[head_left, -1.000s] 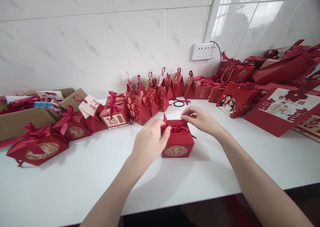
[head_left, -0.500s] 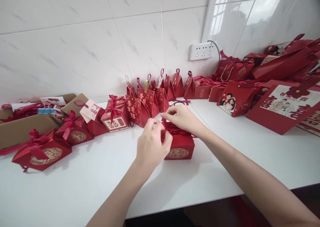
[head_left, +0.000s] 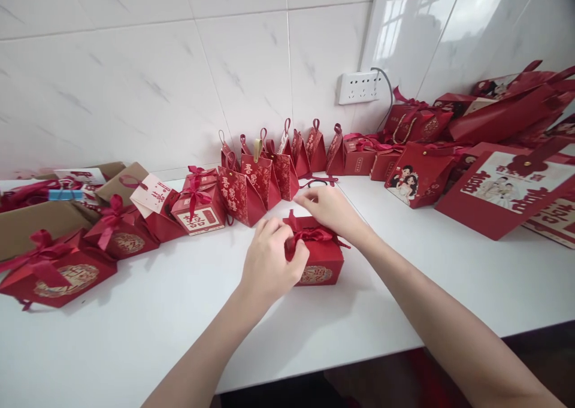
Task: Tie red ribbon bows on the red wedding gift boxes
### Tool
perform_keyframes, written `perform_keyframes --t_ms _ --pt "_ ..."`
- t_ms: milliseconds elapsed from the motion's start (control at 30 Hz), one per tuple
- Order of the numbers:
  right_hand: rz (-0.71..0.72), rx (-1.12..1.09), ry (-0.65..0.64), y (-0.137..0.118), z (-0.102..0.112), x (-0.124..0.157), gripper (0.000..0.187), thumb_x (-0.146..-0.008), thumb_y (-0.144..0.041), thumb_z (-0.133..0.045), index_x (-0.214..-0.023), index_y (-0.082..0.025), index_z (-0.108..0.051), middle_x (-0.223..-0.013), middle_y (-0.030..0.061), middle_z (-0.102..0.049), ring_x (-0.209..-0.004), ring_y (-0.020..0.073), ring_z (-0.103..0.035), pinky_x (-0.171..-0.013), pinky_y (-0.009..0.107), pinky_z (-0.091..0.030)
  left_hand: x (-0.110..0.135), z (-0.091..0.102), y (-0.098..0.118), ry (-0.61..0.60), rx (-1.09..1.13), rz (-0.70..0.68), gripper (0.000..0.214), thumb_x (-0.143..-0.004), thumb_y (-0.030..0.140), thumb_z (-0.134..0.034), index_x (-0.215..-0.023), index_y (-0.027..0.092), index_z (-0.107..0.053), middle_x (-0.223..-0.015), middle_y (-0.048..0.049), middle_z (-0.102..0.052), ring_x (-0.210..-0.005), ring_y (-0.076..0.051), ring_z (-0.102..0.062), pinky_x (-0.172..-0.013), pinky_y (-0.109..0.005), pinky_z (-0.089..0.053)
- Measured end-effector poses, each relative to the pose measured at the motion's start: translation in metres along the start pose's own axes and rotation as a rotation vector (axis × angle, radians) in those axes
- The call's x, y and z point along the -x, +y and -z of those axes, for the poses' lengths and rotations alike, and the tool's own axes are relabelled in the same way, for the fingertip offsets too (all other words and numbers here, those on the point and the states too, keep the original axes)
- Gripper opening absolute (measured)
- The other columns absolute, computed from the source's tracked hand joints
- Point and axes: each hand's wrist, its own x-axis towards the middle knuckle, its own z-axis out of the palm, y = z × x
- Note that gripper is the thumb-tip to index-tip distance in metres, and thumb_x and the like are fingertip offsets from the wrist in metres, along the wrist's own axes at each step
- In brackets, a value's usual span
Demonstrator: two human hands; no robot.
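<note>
A red gift box point(head_left: 330, 265) with a gold round emblem sits on the white table in front of me, a red ribbon point(head_left: 317, 234) tied in a bow across its top. My left hand point(head_left: 274, 258) curls around the bow's left side, thumb and fingers closed on the ribbon and partly hiding the emblem. Over the back of the box, my right hand point(head_left: 332, 212) has thumb and forefinger pinched together. A ribbon end stands up just below those fingertips; whether they hold a strand, I cannot make out.
Red boxes with bows point(head_left: 67, 270) and a cardboard carton point(head_left: 40, 225) stand at left. Several triangular red boxes point(head_left: 242, 195) line up along the tiled wall. More red gift boxes point(head_left: 417, 174) pile up at right, below a white power strip point(head_left: 359, 88).
My right hand has lifted slightly from the box top, uncovering more of the bow and a ribbon end. The left hand stays at the bow. The view has shifted a little.
</note>
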Motion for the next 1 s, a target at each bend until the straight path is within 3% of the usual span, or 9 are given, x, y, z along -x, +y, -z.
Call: perform_keyframes --t_ms 100,200,267,333,500,700,900,1000 --pt "-0.034 0.061 0.177 -0.007 0.02 0.023 0.034 -0.082 -0.049 -0.053 -0.095 -0.018 -0.059 -0.08 0.0061 -0.066 -0.068 0.019 -0.06 -0.058 0.027 -0.038 -0.001 -0.001 -0.001 0.022 0.002 0.029 0.013 -0.075 0.017 -0.048 -0.069 0.02 -0.036 -0.072 -0.0019 -0.049 -0.075 -0.018 -0.046 -0.066 -0.032 -0.042" --pt "-0.127 0.182 0.016 -0.014 0.032 0.055 0.033 -0.082 -0.053 -0.051 -0.078 -0.021 -0.055 -0.055 0.0001 -0.057 -0.05 0.0165 -0.053 -0.048 0.026 -0.033 -0.001 -0.002 -0.003 0.038 0.05 0.04 0.017 -0.074 0.018 -0.051 -0.088 0.019 -0.042 -0.082 -0.0033 -0.054 -0.077 -0.019 -0.051 -0.065 -0.031 -0.044" --pt "-0.129 0.24 -0.069 -0.016 0.031 0.071 0.029 -0.08 -0.049 -0.057 -0.074 -0.021 -0.05 -0.054 -0.0014 -0.056 -0.048 0.0153 -0.051 -0.045 0.025 -0.031 -0.001 -0.002 -0.004 0.037 0.063 -0.006 0.026 -0.074 0.018 -0.051 -0.099 0.018 -0.044 -0.087 -0.0042 -0.056 -0.081 -0.019 -0.053 -0.068 -0.032 -0.045" --pt "-0.085 0.262 -0.075 -0.015 0.026 0.08 0.024 -0.081 -0.042 -0.059 -0.077 -0.021 -0.049 -0.062 -0.0009 -0.058 -0.051 0.0145 -0.051 -0.046 0.024 -0.032 -0.002 0.0 -0.005 0.024 0.055 -0.068 0.024 -0.076 0.016 -0.05 -0.1 0.019 -0.047 -0.089 -0.0043 -0.058 -0.083 -0.02 -0.053 -0.072 -0.034 -0.045" --pt "0.047 0.238 -0.047 -0.009 0.013 0.083 0.007 -0.089 -0.023 -0.05 -0.082 -0.021 -0.052 -0.074 0.0012 -0.059 -0.058 0.014 -0.054 -0.053 0.025 -0.039 -0.005 0.003 -0.006 -0.05 0.049 -0.137 0.007 -0.079 0.016 -0.048 -0.084 0.019 -0.053 -0.086 -0.004 -0.057 -0.084 -0.02 -0.05 -0.077 -0.035 -0.045" --pt "0.144 0.236 -0.019 -0.002 0.01 0.086 0.009 -0.091 -0.022 -0.042 -0.088 -0.019 -0.05 -0.088 0.0065 -0.057 -0.071 0.0188 -0.06 -0.06 0.03 -0.044 -0.004 0.004 -0.007 -0.057 0.078 -0.089 0.005 -0.08 0.017 -0.049 -0.078 0.018 -0.053 -0.087 -0.0046 -0.05 -0.09 -0.02 -0.05 -0.079 -0.034 -0.045" --pt "0.109 0.061 -0.061 -0.009 0.013 0.087 0.019 -0.09 -0.021 -0.043 -0.108 -0.023 -0.05 -0.098 0.0059 -0.062 -0.079 0.0189 -0.06 -0.066 0.031 -0.047 -0.005 0.007 -0.005 -0.103 0.097 0.012 0.008 -0.08 0.018 -0.049 -0.072 0.019 -0.047 -0.08 -0.0031 -0.053 -0.084 -0.02 -0.052 -0.074 -0.034 -0.044" --pt "0.042 -0.075 -0.042 -0.013 0.011 0.086 0.016 -0.087 -0.029 -0.05 -0.101 -0.025 -0.057 -0.093 0.0033 -0.064 -0.073 0.0164 -0.058 -0.064 0.029 -0.046 -0.007 0.013 -0.005 -0.133 0.131 0.091 0.006 -0.078 0.024 -0.052 -0.077 0.02 -0.047 -0.081 -0.0019 -0.057 -0.082 -0.02 -0.054 -0.072 -0.033 -0.044"
